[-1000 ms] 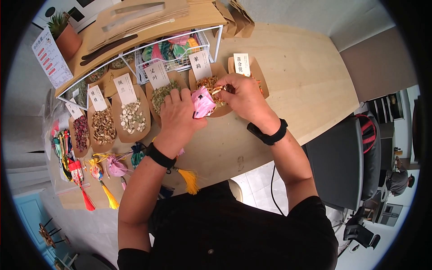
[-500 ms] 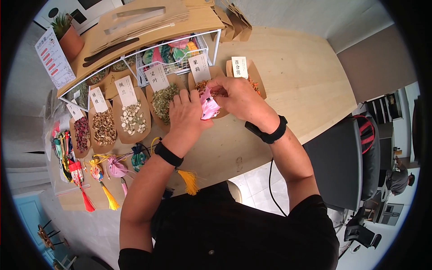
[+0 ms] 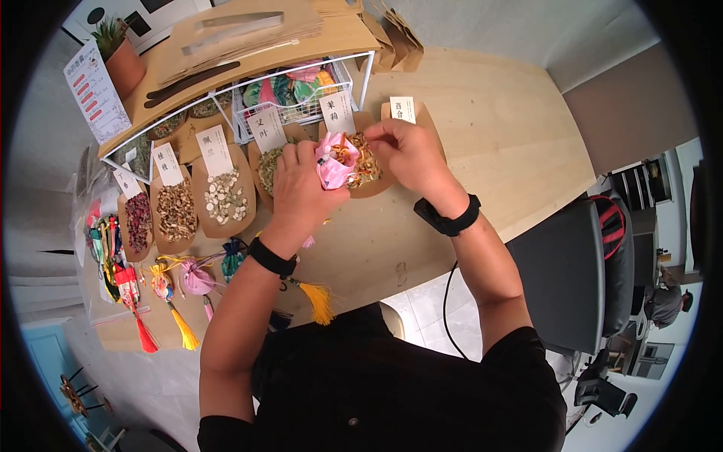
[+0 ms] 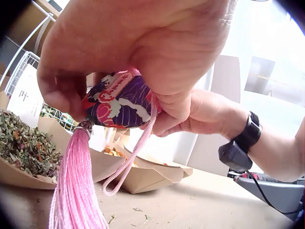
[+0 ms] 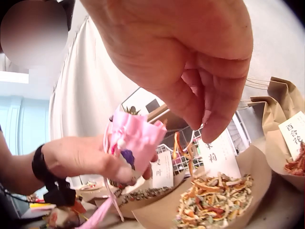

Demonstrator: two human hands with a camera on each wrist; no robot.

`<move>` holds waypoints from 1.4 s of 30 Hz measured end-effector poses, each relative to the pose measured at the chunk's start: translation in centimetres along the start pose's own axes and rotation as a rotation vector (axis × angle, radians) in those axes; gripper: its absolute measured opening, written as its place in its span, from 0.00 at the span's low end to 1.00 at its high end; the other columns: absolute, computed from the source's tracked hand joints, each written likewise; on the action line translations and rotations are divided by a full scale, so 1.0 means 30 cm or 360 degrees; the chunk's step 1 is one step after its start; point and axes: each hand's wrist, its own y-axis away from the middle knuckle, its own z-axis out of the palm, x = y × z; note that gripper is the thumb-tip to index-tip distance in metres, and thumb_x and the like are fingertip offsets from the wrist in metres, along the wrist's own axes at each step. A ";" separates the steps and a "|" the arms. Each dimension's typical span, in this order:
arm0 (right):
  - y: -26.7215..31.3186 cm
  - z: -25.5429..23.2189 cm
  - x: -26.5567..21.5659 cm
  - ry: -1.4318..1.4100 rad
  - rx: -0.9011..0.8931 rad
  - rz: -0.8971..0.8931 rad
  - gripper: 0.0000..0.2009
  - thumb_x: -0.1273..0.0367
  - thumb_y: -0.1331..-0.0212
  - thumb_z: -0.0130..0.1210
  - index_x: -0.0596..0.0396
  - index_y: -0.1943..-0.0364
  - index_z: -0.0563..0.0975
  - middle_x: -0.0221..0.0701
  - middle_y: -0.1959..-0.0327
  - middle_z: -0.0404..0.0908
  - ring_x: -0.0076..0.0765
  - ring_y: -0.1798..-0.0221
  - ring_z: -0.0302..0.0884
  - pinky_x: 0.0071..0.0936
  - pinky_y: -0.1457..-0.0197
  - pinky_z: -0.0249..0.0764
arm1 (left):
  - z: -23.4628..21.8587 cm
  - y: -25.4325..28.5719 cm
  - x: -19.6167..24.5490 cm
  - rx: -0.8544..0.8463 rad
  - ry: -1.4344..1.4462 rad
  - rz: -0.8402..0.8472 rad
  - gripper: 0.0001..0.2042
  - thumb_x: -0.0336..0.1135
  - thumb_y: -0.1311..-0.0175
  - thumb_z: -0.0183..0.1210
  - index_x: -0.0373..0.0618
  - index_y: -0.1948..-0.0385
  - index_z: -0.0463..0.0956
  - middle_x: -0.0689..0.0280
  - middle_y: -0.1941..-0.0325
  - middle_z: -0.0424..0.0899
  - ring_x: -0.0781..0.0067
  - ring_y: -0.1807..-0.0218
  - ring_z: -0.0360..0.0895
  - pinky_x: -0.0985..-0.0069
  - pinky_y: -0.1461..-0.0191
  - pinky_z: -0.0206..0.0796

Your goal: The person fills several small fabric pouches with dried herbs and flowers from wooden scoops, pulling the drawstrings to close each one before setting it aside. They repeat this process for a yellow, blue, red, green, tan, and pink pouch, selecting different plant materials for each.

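Note:
My left hand [image 3: 301,184] grips a small pink drawstring pouch [image 3: 335,169] with its mouth upward and dried orange-brown pieces in the opening. In the left wrist view the pouch's patterned dark blue cloth [image 4: 119,102] shows, and a pink tassel [image 4: 78,186] and looped cord hang below. Just right of the pouch, over a paper tray [image 5: 259,183] of mixed dried flowers, my right hand [image 3: 407,154] has thumb and fingertips drawn together. Orange dried strips [image 5: 177,145] show just below those fingertips; I cannot tell whether the fingers hold any.
Labelled paper trays of dried herbs line the table, including white slices [image 3: 224,200] and brown bits [image 3: 175,211]. Behind stands a white wire basket [image 3: 294,98] of cloth pouches under a wooden shelf [image 3: 162,83]. Tasselled sachets [image 3: 197,279] lie near the front edge.
My right hand went in to the pouch's mouth, then drew away to the right. The pouch has turned so its filled opening shows; the left hand keeps its grip.

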 end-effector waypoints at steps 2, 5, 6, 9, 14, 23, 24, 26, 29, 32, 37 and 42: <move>0.002 0.019 0.025 0.0138 -0.0028 -0.0016 0.10 0.76 0.34 0.61 0.62 0.50 0.84 0.40 0.56 0.89 0.33 0.54 0.87 0.29 0.47 0.80 | 0.001 -0.001 -0.012 0.0054 0.0064 0.0037 0.35 0.40 0.59 0.75 0.43 0.47 0.69 0.52 0.49 0.72 0.44 0.44 0.72 0.55 0.38 0.67; 0.004 0.048 0.065 0.0271 -0.0078 -0.0079 0.12 0.75 0.38 0.63 0.62 0.51 0.84 0.43 0.55 0.88 0.42 0.54 0.87 0.34 0.48 0.80 | -0.005 0.001 -0.013 0.0023 0.0108 0.0009 0.35 0.41 0.58 0.75 0.42 0.46 0.69 0.52 0.48 0.72 0.44 0.43 0.72 0.55 0.38 0.67; 0.006 0.054 0.069 0.0371 -0.0082 -0.0122 0.14 0.75 0.39 0.65 0.61 0.50 0.83 0.43 0.55 0.87 0.46 0.54 0.87 0.36 0.47 0.81 | -0.002 0.000 -0.020 0.0036 0.0128 0.0009 0.35 0.41 0.58 0.75 0.42 0.46 0.69 0.52 0.48 0.72 0.44 0.43 0.72 0.54 0.38 0.67; 0.022 0.075 0.077 0.0577 -0.0084 -0.0270 0.19 0.71 0.43 0.68 0.59 0.46 0.81 0.44 0.52 0.85 0.54 0.52 0.85 0.43 0.47 0.80 | 0.003 -0.003 -0.040 0.0062 0.0164 0.0016 0.35 0.41 0.58 0.75 0.41 0.46 0.69 0.52 0.48 0.72 0.44 0.43 0.71 0.54 0.39 0.67; 0.041 0.118 0.047 0.0811 -0.0202 -0.0179 0.23 0.66 0.46 0.71 0.56 0.46 0.78 0.43 0.52 0.83 0.56 0.48 0.83 0.48 0.46 0.80 | -0.025 0.012 -0.030 0.0042 0.0115 -0.0005 0.34 0.40 0.57 0.75 0.40 0.46 0.69 0.52 0.48 0.72 0.44 0.44 0.71 0.54 0.39 0.67; 0.024 0.188 0.139 0.0780 0.0034 -0.0245 0.18 0.72 0.45 0.68 0.58 0.50 0.79 0.47 0.55 0.83 0.59 0.54 0.83 0.49 0.49 0.80 | -0.030 0.036 -0.018 -0.0060 -0.0063 0.0020 0.35 0.41 0.58 0.75 0.42 0.45 0.70 0.53 0.48 0.73 0.45 0.44 0.73 0.54 0.39 0.66; 0.025 0.181 0.145 0.0738 0.0051 -0.0261 0.17 0.73 0.45 0.67 0.58 0.51 0.80 0.47 0.55 0.84 0.59 0.54 0.83 0.48 0.50 0.80 | -0.027 0.036 -0.021 -0.0078 -0.0108 0.0014 0.35 0.41 0.59 0.75 0.43 0.45 0.70 0.53 0.48 0.73 0.45 0.44 0.73 0.54 0.39 0.66; 0.030 0.163 0.140 0.0633 0.0084 -0.0265 0.16 0.75 0.45 0.67 0.59 0.52 0.81 0.47 0.56 0.84 0.58 0.55 0.84 0.48 0.50 0.80 | -0.017 0.035 -0.029 -0.0113 -0.0196 0.0002 0.35 0.42 0.59 0.75 0.43 0.45 0.71 0.54 0.48 0.73 0.46 0.44 0.73 0.54 0.39 0.66; 0.035 0.120 0.103 0.0462 0.0124 -0.0278 0.15 0.76 0.45 0.67 0.61 0.52 0.82 0.46 0.57 0.85 0.57 0.55 0.84 0.46 0.51 0.80 | -0.012 0.037 -0.018 -0.0145 -0.0363 -0.0031 0.36 0.42 0.60 0.75 0.44 0.45 0.71 0.55 0.48 0.73 0.47 0.43 0.73 0.54 0.39 0.66; 0.038 0.078 0.058 0.0378 0.0147 -0.0353 0.15 0.77 0.45 0.66 0.61 0.51 0.83 0.45 0.58 0.85 0.56 0.56 0.84 0.45 0.52 0.79 | 0.001 0.029 -0.009 -0.0182 -0.0447 -0.0075 0.36 0.41 0.61 0.76 0.43 0.45 0.71 0.54 0.48 0.73 0.47 0.43 0.73 0.54 0.39 0.65; 0.037 0.036 -0.002 0.0449 0.0147 -0.0508 0.15 0.79 0.44 0.65 0.60 0.51 0.83 0.44 0.58 0.84 0.56 0.56 0.84 0.44 0.52 0.80 | -0.006 0.011 0.016 -0.0223 -0.0449 -0.0082 0.38 0.41 0.62 0.79 0.42 0.45 0.70 0.54 0.46 0.74 0.47 0.42 0.73 0.54 0.39 0.65; 0.036 0.022 -0.051 0.0518 0.0014 -0.0656 0.15 0.81 0.46 0.63 0.59 0.53 0.82 0.42 0.58 0.83 0.56 0.55 0.83 0.44 0.52 0.80 | 0.016 -0.002 0.028 -0.0212 -0.0480 -0.0020 0.38 0.41 0.62 0.80 0.43 0.45 0.70 0.55 0.46 0.73 0.48 0.42 0.72 0.55 0.39 0.65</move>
